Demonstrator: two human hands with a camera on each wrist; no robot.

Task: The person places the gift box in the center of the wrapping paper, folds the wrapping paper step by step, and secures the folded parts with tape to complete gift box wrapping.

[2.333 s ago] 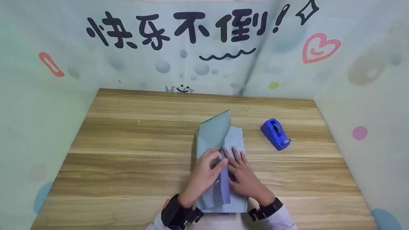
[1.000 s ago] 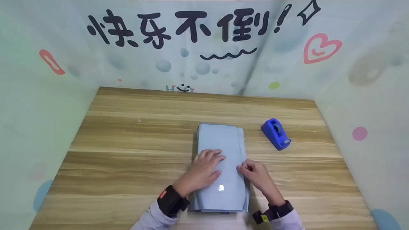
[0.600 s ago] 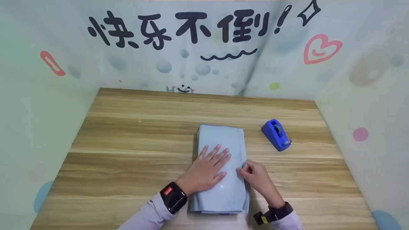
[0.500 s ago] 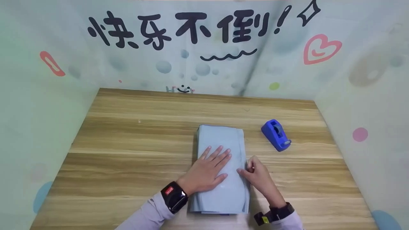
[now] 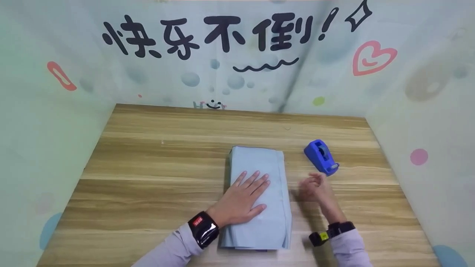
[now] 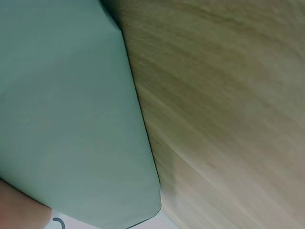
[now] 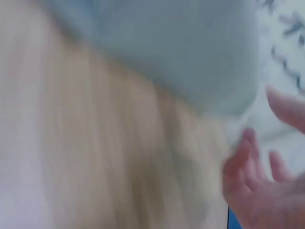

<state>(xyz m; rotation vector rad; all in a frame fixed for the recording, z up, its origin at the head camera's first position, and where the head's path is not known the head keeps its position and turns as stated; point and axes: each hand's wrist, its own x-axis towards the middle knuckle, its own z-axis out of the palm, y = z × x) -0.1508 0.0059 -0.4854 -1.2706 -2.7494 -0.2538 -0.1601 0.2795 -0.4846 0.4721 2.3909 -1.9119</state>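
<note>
A flat oblong package wrapped in light blue paper [image 5: 259, 159] lies on the wooden table, its long paper seam running down near the right edge. My left hand [image 5: 241, 202] rests flat on top of it with fingers spread. To the right of the package, my right hand [image 5: 315, 189] is in the air, blurred by motion, fingers loosely bent and holding nothing. A blue tape dispenser [image 5: 320, 157] stands just beyond its fingertips. In the right wrist view the thumb and fingers of the right hand [image 7: 262, 176] are apart, near the package's blurred corner.
Wood-grain table [image 5: 148, 163] surrounds the package. A printed backdrop [image 5: 163, 74] with dark lettering rises behind the table's far edge and along both sides.
The raised paper flap was laid down over the package. My left hand flattened on it. The right hand, which was at the package's right edge, moved away right toward the tape dispenser.
</note>
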